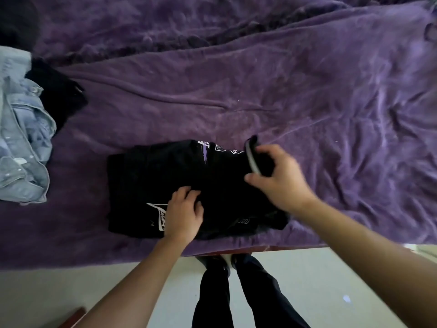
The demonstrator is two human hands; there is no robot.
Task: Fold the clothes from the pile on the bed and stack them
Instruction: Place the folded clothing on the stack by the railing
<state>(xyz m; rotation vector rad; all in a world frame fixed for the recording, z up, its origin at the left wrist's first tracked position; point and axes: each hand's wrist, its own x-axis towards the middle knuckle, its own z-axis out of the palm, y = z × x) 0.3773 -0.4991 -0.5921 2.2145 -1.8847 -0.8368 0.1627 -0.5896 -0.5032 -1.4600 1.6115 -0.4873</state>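
By the bed (71, 245) edge, right hand (279, 178) grips the black shirt (153, 176).

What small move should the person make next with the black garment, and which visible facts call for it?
Probably carry the right hand, which grips the raised grey-banded edge, leftward over the black garment and lay that end down. The left hand rests on the cloth near its middle, seemingly pinning it, and the right end is lifted, not yet folded over.
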